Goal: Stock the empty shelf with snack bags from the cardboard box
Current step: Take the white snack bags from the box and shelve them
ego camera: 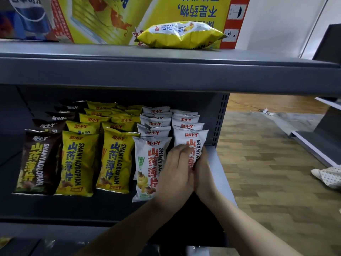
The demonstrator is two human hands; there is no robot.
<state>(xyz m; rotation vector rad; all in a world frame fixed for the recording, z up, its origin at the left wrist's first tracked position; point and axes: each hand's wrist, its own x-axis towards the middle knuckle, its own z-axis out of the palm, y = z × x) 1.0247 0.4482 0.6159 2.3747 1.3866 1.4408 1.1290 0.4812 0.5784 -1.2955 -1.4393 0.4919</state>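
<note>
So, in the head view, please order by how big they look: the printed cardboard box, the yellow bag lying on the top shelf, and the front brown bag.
1. Cardboard box, clearly largest, though cut off by the frame.
2 and 3. Yellow bag and front brown bag look alike in size; their distances from the camera differ, so no ranking.

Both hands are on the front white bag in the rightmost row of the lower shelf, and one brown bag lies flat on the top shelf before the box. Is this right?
Not quite. The head view shows the bag lying flat on the top shelf is a yellow bag, not brown. The rest holds: the left hand and right hand are on the front white bag in the rightmost row, and the flat bag lies before the box.
</note>
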